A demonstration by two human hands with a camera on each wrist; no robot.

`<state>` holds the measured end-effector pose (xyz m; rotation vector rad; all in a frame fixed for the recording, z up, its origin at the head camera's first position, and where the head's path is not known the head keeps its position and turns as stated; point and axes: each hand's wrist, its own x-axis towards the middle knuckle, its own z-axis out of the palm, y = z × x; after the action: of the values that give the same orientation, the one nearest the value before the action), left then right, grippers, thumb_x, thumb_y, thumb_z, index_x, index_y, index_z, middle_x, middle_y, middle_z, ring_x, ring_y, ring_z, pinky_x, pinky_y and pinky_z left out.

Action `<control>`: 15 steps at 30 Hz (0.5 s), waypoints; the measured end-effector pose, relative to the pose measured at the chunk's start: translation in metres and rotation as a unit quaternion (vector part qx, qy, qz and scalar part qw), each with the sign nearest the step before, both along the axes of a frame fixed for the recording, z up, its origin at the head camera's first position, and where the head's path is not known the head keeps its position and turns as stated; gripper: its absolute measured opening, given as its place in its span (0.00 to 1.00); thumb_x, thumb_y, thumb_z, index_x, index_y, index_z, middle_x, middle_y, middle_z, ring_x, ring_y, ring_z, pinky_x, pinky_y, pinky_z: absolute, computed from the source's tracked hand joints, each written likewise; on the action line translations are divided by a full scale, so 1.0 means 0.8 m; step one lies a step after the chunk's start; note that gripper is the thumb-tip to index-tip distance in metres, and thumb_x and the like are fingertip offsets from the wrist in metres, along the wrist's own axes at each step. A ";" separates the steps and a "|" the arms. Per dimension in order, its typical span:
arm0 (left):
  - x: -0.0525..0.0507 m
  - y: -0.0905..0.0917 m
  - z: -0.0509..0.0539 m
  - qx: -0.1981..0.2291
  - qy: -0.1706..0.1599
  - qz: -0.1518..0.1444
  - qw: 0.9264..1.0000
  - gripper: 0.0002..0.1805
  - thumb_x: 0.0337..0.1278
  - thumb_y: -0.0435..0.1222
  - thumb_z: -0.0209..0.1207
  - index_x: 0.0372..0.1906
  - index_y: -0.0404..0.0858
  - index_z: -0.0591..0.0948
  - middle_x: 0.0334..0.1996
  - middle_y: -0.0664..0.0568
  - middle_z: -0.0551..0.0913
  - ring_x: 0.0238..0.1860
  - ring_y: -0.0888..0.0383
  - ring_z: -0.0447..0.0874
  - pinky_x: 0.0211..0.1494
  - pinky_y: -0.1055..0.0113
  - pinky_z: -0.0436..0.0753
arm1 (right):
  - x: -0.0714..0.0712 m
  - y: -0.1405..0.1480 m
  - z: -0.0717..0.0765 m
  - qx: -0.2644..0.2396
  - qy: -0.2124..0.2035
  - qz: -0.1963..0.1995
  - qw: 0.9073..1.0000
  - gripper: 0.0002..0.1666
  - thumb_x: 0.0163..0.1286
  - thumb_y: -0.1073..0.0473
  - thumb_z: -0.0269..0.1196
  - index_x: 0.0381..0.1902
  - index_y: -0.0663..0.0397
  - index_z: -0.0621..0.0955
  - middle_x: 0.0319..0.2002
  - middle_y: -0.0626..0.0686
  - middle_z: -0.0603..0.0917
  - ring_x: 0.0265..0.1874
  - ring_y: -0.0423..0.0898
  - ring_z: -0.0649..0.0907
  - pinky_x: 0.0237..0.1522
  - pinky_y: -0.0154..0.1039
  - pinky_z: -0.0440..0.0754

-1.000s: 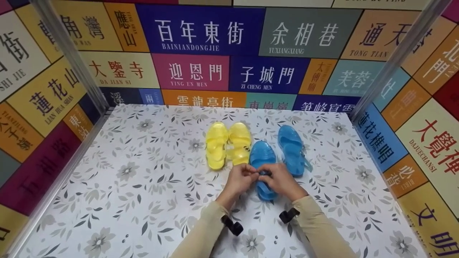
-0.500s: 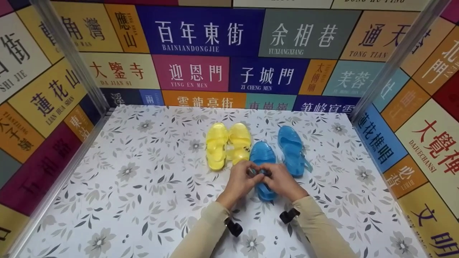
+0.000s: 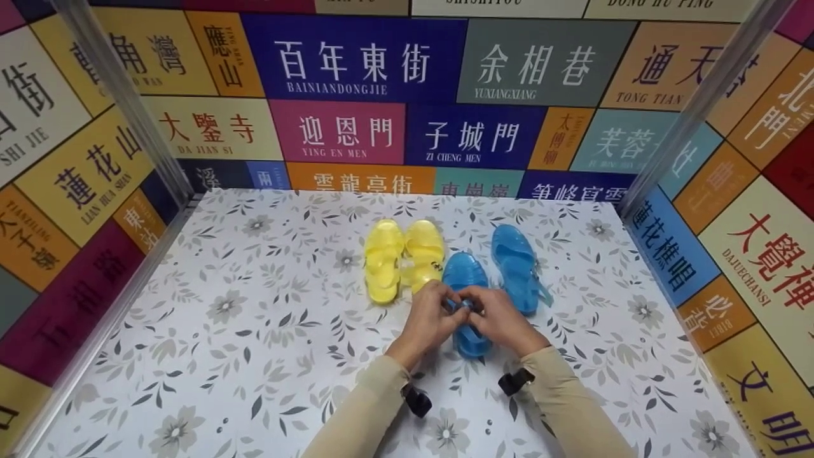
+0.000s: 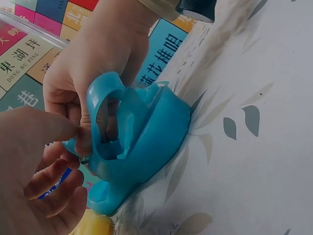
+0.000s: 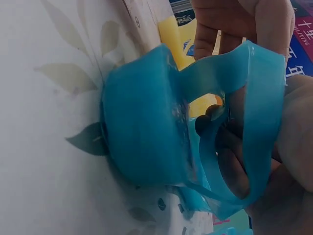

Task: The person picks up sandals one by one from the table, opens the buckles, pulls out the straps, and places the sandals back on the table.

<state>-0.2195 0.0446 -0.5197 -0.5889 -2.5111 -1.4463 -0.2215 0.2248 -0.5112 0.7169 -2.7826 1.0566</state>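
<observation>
Here the blue sandal [image 3: 467, 270] lies beneath left hand [image 3: 434, 319] and right hand [image 3: 502, 319], curled fingers pinching its strap [image 4: 94, 110].

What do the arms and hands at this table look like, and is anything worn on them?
They're a person's. The left hand and right hand show no gloves. Both arms are in plain beige long sleeves, close-fitting towards the wrists. A small black device sits at the left wrist and another black device at the right. No cables show.
</observation>
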 end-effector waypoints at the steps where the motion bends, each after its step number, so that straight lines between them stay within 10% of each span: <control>1: 0.000 0.000 0.000 0.004 -0.001 0.002 1.000 0.08 0.55 0.34 0.74 0.35 0.38 0.85 0.36 0.52 0.83 0.37 0.59 0.83 0.41 0.72 0.82 | 0.000 0.000 0.001 0.001 0.002 0.002 1.000 0.21 0.62 0.75 0.67 0.53 0.58 0.86 0.46 0.54 0.90 0.38 0.46 0.86 0.42 0.44 0.86; 15: -0.007 -0.014 0.015 0.047 0.006 -0.007 0.999 0.03 0.57 0.32 0.67 0.36 0.38 0.85 0.31 0.51 0.89 0.32 0.58 0.86 0.37 0.72 0.83 | -0.002 0.003 0.009 0.020 0.024 0.050 0.998 0.14 0.68 0.62 0.73 0.51 0.56 0.88 0.48 0.53 0.91 0.47 0.51 0.89 0.50 0.48 0.88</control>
<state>-0.2249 0.0334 -0.5077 -0.5971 -2.4191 -1.5493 -0.2232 0.2271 -0.5041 0.8834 -2.7609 0.9887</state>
